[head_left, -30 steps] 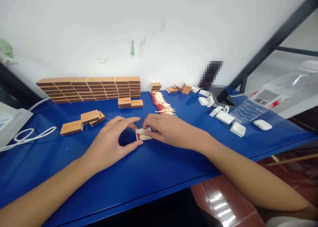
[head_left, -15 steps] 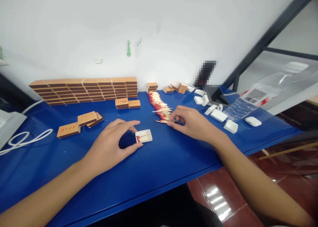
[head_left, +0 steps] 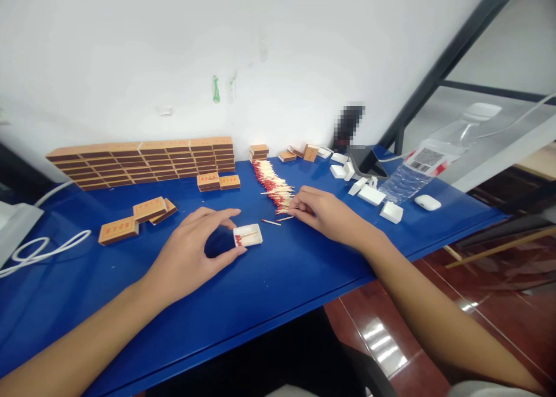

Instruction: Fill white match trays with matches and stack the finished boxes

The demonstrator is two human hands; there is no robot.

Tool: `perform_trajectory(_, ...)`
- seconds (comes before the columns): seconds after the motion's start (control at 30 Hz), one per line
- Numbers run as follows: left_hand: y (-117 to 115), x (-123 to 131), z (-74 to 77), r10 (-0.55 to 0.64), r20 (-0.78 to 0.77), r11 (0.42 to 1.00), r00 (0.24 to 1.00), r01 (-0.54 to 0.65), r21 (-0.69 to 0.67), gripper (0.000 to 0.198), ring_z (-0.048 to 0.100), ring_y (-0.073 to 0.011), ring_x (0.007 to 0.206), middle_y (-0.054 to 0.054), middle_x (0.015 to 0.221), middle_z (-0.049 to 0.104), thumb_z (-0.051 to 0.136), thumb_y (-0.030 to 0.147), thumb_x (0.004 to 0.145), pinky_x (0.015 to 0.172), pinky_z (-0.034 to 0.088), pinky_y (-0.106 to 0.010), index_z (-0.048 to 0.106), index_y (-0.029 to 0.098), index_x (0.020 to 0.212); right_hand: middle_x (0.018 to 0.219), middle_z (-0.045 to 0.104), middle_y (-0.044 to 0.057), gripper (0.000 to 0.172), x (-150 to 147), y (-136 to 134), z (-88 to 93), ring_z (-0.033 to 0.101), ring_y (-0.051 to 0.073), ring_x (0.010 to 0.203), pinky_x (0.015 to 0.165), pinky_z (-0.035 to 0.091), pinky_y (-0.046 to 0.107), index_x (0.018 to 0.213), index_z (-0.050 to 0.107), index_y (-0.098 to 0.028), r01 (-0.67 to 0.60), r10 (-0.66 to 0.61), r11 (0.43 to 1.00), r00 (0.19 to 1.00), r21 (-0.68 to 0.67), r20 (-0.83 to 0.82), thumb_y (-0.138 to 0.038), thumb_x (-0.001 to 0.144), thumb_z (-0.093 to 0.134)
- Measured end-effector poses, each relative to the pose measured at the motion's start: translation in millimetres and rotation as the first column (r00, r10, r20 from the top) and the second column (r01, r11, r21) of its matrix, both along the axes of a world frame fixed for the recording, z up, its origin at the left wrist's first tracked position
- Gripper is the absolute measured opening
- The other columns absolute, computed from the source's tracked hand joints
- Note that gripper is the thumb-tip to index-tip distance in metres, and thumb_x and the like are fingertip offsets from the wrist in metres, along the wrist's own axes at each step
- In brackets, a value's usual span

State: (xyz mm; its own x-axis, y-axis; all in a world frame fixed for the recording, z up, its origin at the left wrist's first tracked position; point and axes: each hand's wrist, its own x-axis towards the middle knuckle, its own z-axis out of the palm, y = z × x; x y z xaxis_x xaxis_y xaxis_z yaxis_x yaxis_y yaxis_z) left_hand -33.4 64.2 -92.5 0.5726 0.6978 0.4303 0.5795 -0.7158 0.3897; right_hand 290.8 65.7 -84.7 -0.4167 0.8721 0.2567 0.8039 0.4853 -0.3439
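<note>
A small white matchbox tray [head_left: 248, 235] lies on the blue table [head_left: 278, 281] with a few red-tipped matches in it. My left hand [head_left: 195, 252] curls around its left side, thumb and forefinger touching the tray's corners. My right hand [head_left: 324, 211] rests at the near end of a long pile of red-tipped matches [head_left: 273, 182], its fingertips pinched on matches there. Two loose matches [head_left: 273, 221] lie between the pile and the tray.
A long stack of brown matchboxes [head_left: 143, 160] stands along the wall. Loose brown boxes [head_left: 134, 217] lie at the left and two [head_left: 218, 181] near the middle. White empty trays [head_left: 373, 194], an earbud case [head_left: 427, 202], a plastic bag [head_left: 412, 177] and a white cable [head_left: 39, 249] lie around.
My right hand left the tray and moved right to the match pile, where it now pinches matches. My left hand stayed at the tray. The view shifted slightly.
</note>
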Motion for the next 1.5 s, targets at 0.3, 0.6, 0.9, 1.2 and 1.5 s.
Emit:
perform_trajectory(0.3, -2, 0, 1.5, -0.021, -0.007, 1.0, 1.0, 0.021, 0.017, 0.056, 0.066, -0.0263, 0.117, -0.002, 0.116, 0.076, 0.074, 0.044, 0.095, 0.107, 0.053, -0.045, 0.055, 0.029, 0.146, 0.103, 0.064, 0.009, 0.019, -11, -30, 0.3, 0.062, 0.02, 0.085, 0.077, 0.049, 0.033, 0.101, 0.064, -0.018, 0.007, -0.011, 0.998, 0.998, 0.068, 0.061, -0.029, 0.11, 0.05)
perform_trajectory(0.6, -3, 1, 0.8, -0.038, -0.01, 0.999, 0.999, 0.039, 0.021, 0.054, 0.066, -0.0272, 0.116, -0.003, 0.116, 0.076, 0.071, 0.045, 0.097, 0.105, 0.054, -0.046, 0.055, 0.03, 0.146, 0.108, 0.066, 0.01, 0.023, -8, -44, -4.5, 0.067, 0.021, 0.091, 0.082, 0.053, 0.035, 0.111, 0.069, -0.019, 0.009, -0.009, 1.0, 1.0, 0.007, 0.026, -0.035, 0.109, 0.052)
perform_trajectory(0.9, -3, 1, 1.8, -0.032, -0.019, 0.999, 0.999, 0.032, 0.004, 0.055, 0.066, -0.0272, 0.118, -0.003, 0.117, 0.075, 0.071, 0.047, 0.097, 0.106, 0.054, -0.046, 0.055, 0.03, 0.146, 0.103, 0.065, 0.007, 0.016, 4, -47, 4.8, 0.063, 0.019, 0.086, 0.075, 0.05, 0.032, 0.1, 0.066, -0.021, 0.042, -0.052, 0.988, 0.997, -0.147, -0.065, -0.027, 0.107, 0.053)
perform_trajectory(1.2, -3, 1, 0.9, -0.033, -0.011, 0.999, 0.999, 0.033, 0.008, 0.055, 0.065, -0.0266, 0.119, -0.002, 0.118, 0.075, 0.072, 0.047, 0.096, 0.107, 0.054, -0.045, 0.056, 0.03, 0.146, 0.103, 0.064, 0.007, 0.017, -10, -48, 4.2, 0.061, 0.019, 0.081, 0.076, 0.049, 0.034, 0.099, 0.06, -0.021, 0.112, -0.113, 0.988, 0.994, -0.103, -0.004, -0.029, 0.109, 0.048)
perform_trajectory(1.5, -4, 1, 2.8, -0.036, -0.013, 0.999, 0.999, 0.036, -0.004, 0.055, 0.066, -0.0264, 0.117, -0.002, 0.117, 0.075, 0.073, 0.047, 0.096, 0.106, 0.053, -0.044, 0.056, 0.029, 0.145, 0.104, 0.063, 0.006, 0.018, -17, -51, 4.3, 0.062, 0.02, 0.09, 0.08, 0.049, 0.034, 0.104, 0.063, -0.021, 0.055, -0.057, 0.993, 0.998, -0.104, -0.013, -0.031, 0.11, 0.05)
